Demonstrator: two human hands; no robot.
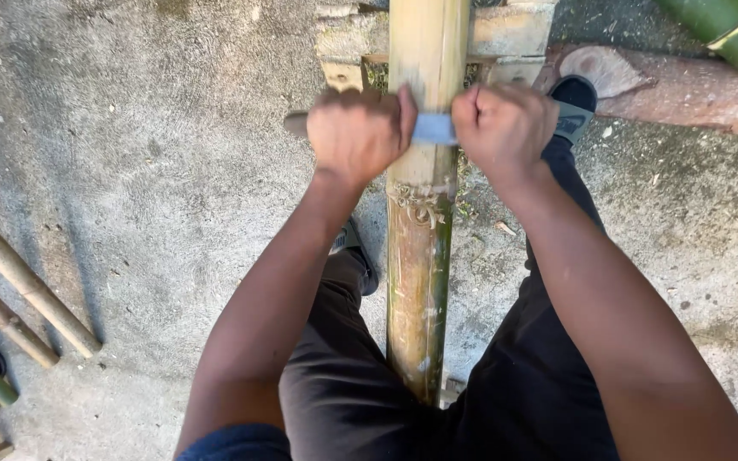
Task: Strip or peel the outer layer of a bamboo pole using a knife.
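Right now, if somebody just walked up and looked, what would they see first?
First, the thick bamboo pole running up the middle, between the person's legs. The left hand and right hand hold a blade flat across it, one grip on each end, with curly shavings just below. Thinner bamboo sticks lie on the concrete floor at the left.

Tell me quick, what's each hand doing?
Left hand: closed on one end of the blade.
Right hand: closed on its other end, across the bamboo pole.
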